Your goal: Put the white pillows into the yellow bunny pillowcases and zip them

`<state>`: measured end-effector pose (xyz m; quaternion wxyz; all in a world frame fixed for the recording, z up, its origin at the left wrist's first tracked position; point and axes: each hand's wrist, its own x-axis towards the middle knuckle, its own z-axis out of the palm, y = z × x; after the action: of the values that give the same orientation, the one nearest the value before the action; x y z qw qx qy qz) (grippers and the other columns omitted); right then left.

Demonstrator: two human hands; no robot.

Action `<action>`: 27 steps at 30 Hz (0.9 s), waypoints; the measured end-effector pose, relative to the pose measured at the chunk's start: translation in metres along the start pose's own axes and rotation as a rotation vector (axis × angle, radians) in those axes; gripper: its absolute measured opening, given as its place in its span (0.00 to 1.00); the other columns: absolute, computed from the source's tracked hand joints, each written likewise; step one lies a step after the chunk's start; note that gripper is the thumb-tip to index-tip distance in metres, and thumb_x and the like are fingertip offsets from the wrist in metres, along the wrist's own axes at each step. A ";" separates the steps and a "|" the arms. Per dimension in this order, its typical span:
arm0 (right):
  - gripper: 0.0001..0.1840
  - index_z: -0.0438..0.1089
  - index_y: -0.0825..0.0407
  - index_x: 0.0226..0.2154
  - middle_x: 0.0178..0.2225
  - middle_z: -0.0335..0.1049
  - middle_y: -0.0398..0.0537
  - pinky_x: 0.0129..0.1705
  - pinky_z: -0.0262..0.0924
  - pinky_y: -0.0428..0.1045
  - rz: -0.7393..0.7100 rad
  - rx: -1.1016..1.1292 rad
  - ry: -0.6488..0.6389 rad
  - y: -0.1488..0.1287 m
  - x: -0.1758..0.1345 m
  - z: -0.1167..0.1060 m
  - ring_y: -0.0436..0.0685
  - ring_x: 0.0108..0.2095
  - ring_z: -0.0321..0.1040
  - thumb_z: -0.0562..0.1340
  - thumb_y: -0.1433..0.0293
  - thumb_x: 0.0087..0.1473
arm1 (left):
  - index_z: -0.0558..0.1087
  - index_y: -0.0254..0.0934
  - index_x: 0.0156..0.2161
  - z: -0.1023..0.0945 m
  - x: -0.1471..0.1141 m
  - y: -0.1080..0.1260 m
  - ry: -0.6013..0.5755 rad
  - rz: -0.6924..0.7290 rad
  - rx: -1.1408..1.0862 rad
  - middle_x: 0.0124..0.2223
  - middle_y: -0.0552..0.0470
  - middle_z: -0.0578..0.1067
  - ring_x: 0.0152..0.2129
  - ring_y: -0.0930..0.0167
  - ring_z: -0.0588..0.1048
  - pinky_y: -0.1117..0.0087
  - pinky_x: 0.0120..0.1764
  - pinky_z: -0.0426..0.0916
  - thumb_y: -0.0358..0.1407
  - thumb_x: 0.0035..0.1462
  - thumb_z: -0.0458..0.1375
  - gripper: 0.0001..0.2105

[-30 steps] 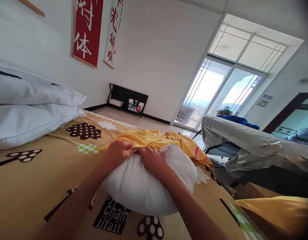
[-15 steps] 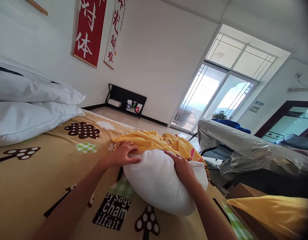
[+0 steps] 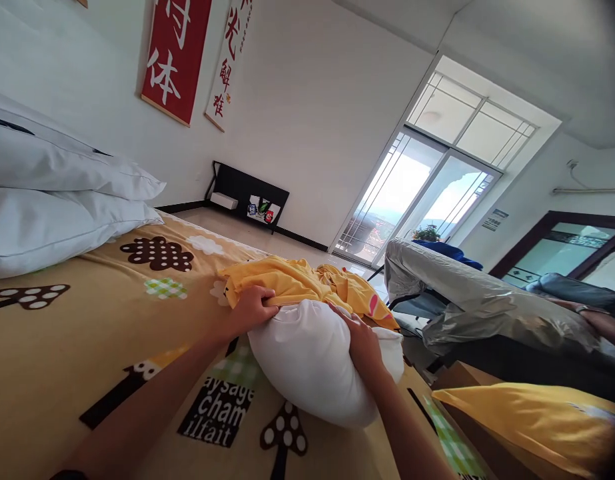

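A plump white pillow (image 3: 312, 363) lies on the patterned bed cover, its far end tucked under a crumpled yellow pillowcase (image 3: 287, 277). At the pillow's far left corner my left hand (image 3: 252, 308) is closed on the pillowcase edge, its thumb reaching to the white fabric. My right hand (image 3: 362, 340) presses along the pillow's right side, gripping it, with fingertips at the yellow cloth's edge. How far the pillow reaches inside the case is hidden.
White pillows (image 3: 62, 220) are stacked at the left. A yellow pillow (image 3: 527, 413) rests over a cardboard box (image 3: 467, 377) at the lower right. Beyond stands plastic-covered furniture (image 3: 447, 287), with another person's arm (image 3: 604, 327) near it. The bed cover (image 3: 152, 333) spreads beneath my arms.
The view has shifted slightly. My left fingers have curled closer around the pillowcase edge. My right hand keeps its place on the pillow. Another person's arm shows more at the right.
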<state>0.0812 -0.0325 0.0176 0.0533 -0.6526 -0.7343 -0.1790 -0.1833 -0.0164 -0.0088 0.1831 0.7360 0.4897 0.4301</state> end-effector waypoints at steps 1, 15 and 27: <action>0.28 0.53 0.41 0.65 0.50 0.70 0.55 0.43 0.64 0.51 0.009 -0.015 -0.003 0.001 -0.001 0.000 0.59 0.44 0.72 0.49 0.70 0.63 | 0.72 0.35 0.27 0.001 -0.004 0.008 0.006 -0.006 -0.063 0.27 0.51 0.73 0.28 0.68 0.71 0.70 0.32 0.63 0.42 0.52 0.54 0.12; 0.25 0.67 0.48 0.56 0.35 0.72 0.52 0.34 0.62 0.50 -0.258 0.007 0.554 -0.096 -0.044 0.010 0.56 0.33 0.70 0.53 0.78 0.57 | 0.69 0.34 0.50 0.012 -0.026 0.031 -0.082 -0.074 0.453 0.47 0.41 0.75 0.47 0.61 0.73 0.61 0.49 0.65 0.27 0.58 0.48 0.16; 0.43 0.52 0.46 0.65 0.63 0.56 0.58 0.56 0.45 0.60 -0.416 0.128 0.440 -0.093 -0.091 0.010 0.70 0.62 0.52 0.63 0.51 0.51 | 0.74 0.33 0.45 0.009 -0.011 0.006 0.013 -0.118 0.402 0.41 0.42 0.78 0.40 0.63 0.76 0.66 0.42 0.66 0.32 0.61 0.49 0.13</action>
<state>0.0045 -0.1225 -0.0378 0.2141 -0.4291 -0.8329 -0.2763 -0.1740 -0.0273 -0.0148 0.0544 0.7250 0.6091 0.3170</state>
